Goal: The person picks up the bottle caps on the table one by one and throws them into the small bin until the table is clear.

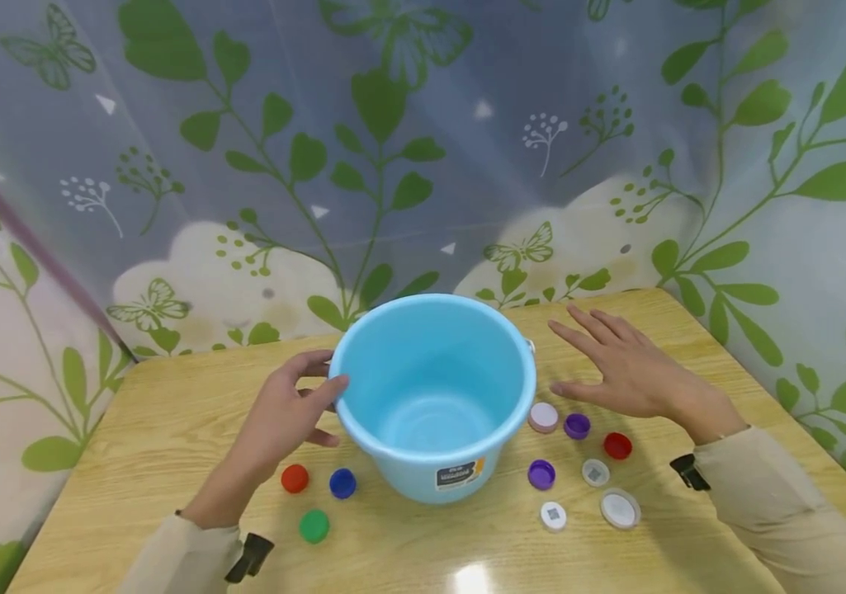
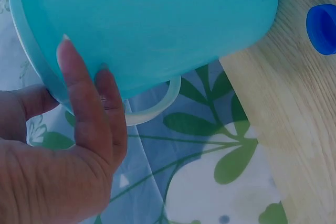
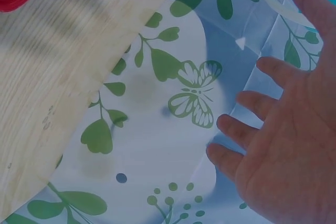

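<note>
A light blue plastic bucket (image 1: 433, 470) with a dark label on its front is at the middle of the wooden table. My left hand (image 1: 285, 417) grips its left rim, thumb over the edge and fingers along the outer wall. The left wrist view shows those fingers (image 2: 86, 98) against the blue side, beside the pale handle (image 2: 155, 111). To the right of the bucket, my right hand (image 1: 619, 367) is held apart from it with fingers spread, holding nothing. In the right wrist view that open palm (image 3: 294, 145) faces the camera.
Left of the bucket's base lie a red cap (image 1: 294, 478), a blue cap (image 1: 342, 483) and a green cap (image 1: 314, 525). Several purple, red and white caps are scattered at its right, among them a wide white lid (image 1: 620, 508). A leaf-patterned curtain (image 1: 244, 165) borders the table (image 1: 192, 396).
</note>
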A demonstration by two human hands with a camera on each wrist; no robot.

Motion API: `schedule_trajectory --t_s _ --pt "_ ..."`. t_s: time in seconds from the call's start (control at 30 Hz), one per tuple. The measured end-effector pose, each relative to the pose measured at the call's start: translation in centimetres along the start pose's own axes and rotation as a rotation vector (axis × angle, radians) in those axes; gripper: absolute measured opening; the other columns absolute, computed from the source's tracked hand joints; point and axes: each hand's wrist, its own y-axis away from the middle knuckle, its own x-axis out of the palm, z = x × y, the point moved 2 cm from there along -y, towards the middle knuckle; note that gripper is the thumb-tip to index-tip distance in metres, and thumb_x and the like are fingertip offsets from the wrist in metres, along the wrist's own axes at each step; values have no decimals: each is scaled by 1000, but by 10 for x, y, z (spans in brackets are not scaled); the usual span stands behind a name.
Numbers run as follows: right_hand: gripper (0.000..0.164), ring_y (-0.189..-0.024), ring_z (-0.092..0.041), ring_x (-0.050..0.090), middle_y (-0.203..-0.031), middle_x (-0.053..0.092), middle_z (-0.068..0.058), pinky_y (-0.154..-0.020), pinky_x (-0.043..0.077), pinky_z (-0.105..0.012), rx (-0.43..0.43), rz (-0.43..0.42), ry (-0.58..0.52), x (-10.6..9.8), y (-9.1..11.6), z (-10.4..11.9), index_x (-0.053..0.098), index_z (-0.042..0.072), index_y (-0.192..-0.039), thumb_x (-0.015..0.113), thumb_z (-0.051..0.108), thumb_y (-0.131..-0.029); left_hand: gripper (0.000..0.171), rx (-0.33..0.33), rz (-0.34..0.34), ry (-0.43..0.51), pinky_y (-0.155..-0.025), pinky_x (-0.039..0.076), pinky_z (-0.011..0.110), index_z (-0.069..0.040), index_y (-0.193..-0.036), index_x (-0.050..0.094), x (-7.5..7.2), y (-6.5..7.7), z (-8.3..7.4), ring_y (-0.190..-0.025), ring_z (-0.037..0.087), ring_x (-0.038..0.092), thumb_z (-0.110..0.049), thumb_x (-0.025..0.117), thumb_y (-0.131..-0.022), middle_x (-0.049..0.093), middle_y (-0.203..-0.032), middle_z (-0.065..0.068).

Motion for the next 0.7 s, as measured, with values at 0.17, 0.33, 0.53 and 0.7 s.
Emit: schedule_trajectory --t_s 0.17,0.33,0.53,0.7 --pt "85 -139 -43 12 -157 10 -16 -108 16 -65 4 8 -7 2 1 -3 21 19 -153 46 68 -88 50 -42 37 107 -64 60 42 0 -139 41 0 -5 0 -89 31 64 -16 60 -95 42 -128 17" --pt "83 -139 -44 13 -157 11 -17 -108 17 -66 4 17 -28 4 4 -6 22 18 -153 48 65 -90 49 -75 43 222 -70 59 42 0 -138 42 1 -5 2 -97 37 62 -13 60 -95 39 -128 18" --pt "79 -137 -47 16 -156 13 -18 -106 20 -67 18 42 -42 8 13 -14 24 17 -152 50 60 -92 50 -84 35 278 -71 59 38 2 -139 41 3 -4 4 -97 34 63 -12 60 -95 38 -128 18" --pt "81 -135 -50 18 -155 15 -19 -104 23 -69 29 57 -60 14 19 -21 24 17 -152 51 61 -90 49 -98 12 304 -71 59 36 1 -138 43 3 -3 5 -101 35 61 -11 61 -94 39 -128 16"
